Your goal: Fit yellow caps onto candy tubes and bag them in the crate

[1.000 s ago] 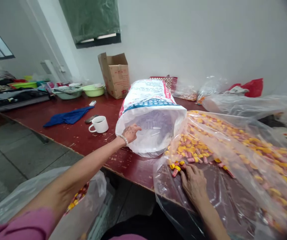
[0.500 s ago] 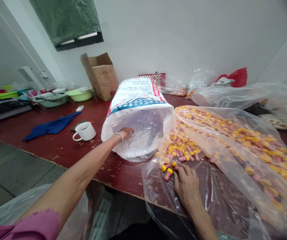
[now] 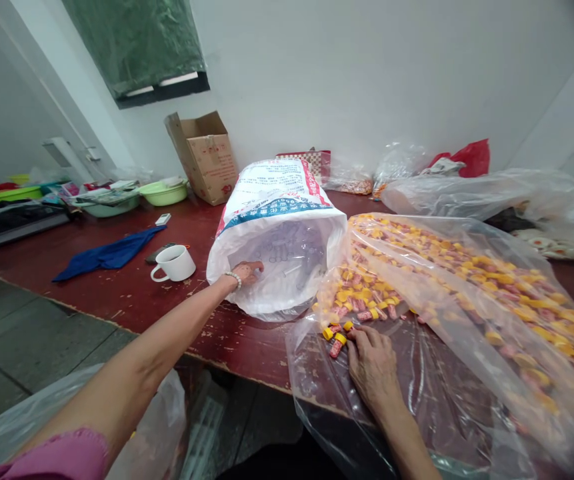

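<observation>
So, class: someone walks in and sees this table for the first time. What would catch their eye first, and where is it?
Probably the yellow-capped pieces heaped inside the clear plastic bag on the right of the table, with the right hand at their near edge. Next, the big white sack lying mid-table, the left hand at its open mouth.

White sack [image 3: 279,200] lying open, capped tubes [image 3: 361,297] bagged

It was a small packing workroom: a worn red worktable [image 3: 131,293] held a bulk woven sack [image 3: 277,200], bagged yellow-capped pieces [image 3: 467,267], a cardboard box [image 3: 207,157] and basins [image 3: 164,192].
</observation>
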`<control>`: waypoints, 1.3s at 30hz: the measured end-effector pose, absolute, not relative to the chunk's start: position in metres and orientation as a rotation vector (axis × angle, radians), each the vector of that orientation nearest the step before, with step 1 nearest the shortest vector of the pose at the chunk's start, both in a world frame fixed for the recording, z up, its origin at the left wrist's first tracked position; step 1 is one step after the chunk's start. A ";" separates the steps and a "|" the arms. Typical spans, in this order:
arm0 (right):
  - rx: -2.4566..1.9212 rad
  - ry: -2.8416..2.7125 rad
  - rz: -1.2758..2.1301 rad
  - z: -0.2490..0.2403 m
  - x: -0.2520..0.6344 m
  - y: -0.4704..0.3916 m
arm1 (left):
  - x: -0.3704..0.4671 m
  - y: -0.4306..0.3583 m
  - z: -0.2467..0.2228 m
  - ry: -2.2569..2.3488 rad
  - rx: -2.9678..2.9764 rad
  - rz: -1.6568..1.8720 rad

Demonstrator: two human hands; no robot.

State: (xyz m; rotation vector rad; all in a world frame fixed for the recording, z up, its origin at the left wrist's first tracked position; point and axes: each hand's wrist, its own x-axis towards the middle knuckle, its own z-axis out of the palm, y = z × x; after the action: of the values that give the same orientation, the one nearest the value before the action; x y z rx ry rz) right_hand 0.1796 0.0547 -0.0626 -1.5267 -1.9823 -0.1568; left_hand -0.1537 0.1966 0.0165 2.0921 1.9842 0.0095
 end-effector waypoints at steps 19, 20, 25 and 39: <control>-1.589 -1.962 -0.315 -0.068 0.181 0.055 | -0.074 0.230 0.022 2.075 1.912 0.280; -1.592 -1.972 -0.294 -0.067 0.181 0.054 | -0.066 0.235 0.020 2.064 1.922 0.265; -1.496 -1.873 -0.123 -0.059 0.180 0.051 | -0.049 0.240 0.013 1.986 1.933 0.201; -1.205 -1.210 0.655 -0.002 0.160 0.021 | -0.062 0.025 0.077 1.156 1.668 0.726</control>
State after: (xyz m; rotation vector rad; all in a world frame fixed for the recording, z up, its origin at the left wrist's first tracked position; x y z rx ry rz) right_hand 0.1602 0.0213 -0.0023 -1.2051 -1.2102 0.6552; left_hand -0.0615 0.0253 0.0771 1.6684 1.1564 0.7259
